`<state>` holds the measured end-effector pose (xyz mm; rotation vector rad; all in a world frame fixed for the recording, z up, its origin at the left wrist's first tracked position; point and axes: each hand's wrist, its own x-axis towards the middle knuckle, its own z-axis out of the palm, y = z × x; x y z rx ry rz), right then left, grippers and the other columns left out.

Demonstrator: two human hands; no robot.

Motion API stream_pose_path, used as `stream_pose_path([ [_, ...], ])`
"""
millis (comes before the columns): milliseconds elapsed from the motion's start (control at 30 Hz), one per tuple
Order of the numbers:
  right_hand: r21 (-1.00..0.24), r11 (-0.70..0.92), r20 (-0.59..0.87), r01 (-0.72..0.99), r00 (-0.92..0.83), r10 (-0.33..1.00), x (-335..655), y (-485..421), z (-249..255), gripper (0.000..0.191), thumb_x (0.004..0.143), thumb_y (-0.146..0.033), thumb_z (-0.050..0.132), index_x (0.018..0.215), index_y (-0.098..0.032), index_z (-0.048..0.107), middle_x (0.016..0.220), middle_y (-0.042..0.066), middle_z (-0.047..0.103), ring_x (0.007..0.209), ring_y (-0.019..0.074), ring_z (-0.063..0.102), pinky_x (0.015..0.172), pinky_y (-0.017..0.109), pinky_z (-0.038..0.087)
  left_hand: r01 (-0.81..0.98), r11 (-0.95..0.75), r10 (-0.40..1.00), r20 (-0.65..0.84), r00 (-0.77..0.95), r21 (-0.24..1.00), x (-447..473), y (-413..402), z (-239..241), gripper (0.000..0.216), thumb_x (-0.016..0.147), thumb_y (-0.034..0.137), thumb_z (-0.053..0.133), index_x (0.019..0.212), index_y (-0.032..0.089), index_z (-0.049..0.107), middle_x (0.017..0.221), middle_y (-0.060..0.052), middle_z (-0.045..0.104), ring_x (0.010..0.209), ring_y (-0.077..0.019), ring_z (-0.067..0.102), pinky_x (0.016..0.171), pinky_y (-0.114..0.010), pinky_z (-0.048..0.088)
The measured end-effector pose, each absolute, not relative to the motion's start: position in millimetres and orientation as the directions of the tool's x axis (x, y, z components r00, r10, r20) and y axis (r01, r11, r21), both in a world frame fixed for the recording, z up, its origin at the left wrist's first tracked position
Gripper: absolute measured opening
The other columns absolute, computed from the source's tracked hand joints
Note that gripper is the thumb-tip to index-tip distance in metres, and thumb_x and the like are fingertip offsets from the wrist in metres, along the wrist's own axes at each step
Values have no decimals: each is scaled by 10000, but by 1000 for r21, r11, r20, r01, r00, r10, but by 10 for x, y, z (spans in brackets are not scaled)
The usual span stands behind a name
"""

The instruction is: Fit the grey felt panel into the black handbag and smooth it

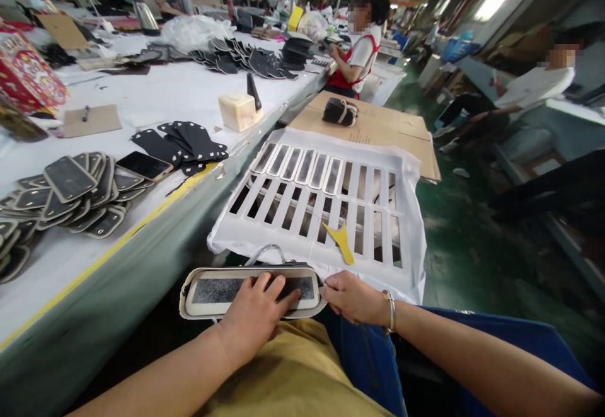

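Note:
A flat cream-edged template with a dark grey rectangular piece inside lies across my lap. My left hand presses flat on top of it, fingers stretched over the dark piece. My right hand, with a bracelet at the wrist, pinches the template's right end with closed fingers. Just ahead stands a white slotted rack; several grey pieces fill its upper left slots. A yellow scraper lies on the rack.
A long white table on my left holds heaps of dark pieces, black strips, a phone and a cream block. Cardboard with a dark bundle lies beyond the rack. Other people work farther back.

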<state>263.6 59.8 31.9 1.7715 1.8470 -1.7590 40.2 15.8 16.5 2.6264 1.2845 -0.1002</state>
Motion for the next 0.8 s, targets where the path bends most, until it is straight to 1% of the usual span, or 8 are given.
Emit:
stream_pose_path([
  [167,-662,-341,-673,667,-329,663,2533,631,339,332,825,-267,429,504,-183,417,379,-55,471,263,58,394,271,157,274,813,-551,809,-116,576,189,380,206,195,673,715,421,692,1321,326,415,1235,-105,456,1079,-324,402,830,-468,394],
  [300,-618,-349,-692,705,-276,667,2486,616,363,336,834,-243,428,505,-176,434,356,-50,458,273,60,413,284,145,311,852,-487,852,-109,512,193,390,203,183,620,749,384,661,1317,299,429,1196,-119,470,1064,-321,426,831,-470,399],
  [500,-609,-384,-693,694,-230,683,2412,650,358,272,810,-204,449,540,-174,448,459,-16,551,345,84,518,329,168,436,869,-451,878,-73,473,202,475,175,183,663,712,348,702,1314,265,438,1246,-148,453,1106,-339,433,871,-490,407],
  [567,-587,-392,-710,708,-217,670,2387,645,347,236,773,-167,472,538,-171,444,502,-6,582,384,98,565,344,171,457,855,-434,879,-74,471,285,434,160,217,732,669,365,733,1324,242,430,1245,-152,473,1117,-344,448,907,-506,404],
  [633,-565,-377,-716,734,-209,666,2375,617,341,220,729,-131,491,521,-173,434,477,-4,576,405,116,588,349,175,467,774,-423,855,-74,513,471,282,129,259,807,676,392,722,1376,232,353,1274,-132,485,1140,-314,469,951,-472,413],
  [700,-562,-352,-707,749,-213,675,2378,584,336,219,697,-110,499,504,-178,421,426,-4,551,414,132,597,356,179,474,651,-354,870,-19,493,672,17,83,298,701,768,409,634,1380,246,332,1297,-88,495,1118,-243,523,926,-376,469],
  [733,-568,-342,-699,749,-220,681,2382,575,332,217,687,-105,500,501,-181,418,415,-2,548,416,136,600,359,181,478,616,-299,910,24,413,729,-141,57,315,585,820,405,573,1349,253,375,1283,-70,513,1078,-212,557,890,-337,496],
  [800,-573,-323,-688,753,-228,689,2390,582,315,211,681,-108,501,502,-186,420,408,6,554,414,141,601,357,183,478,660,-192,981,117,157,726,-440,23,349,396,872,392,499,1238,242,487,1225,-60,553,1033,-195,587,877,-330,506],
])
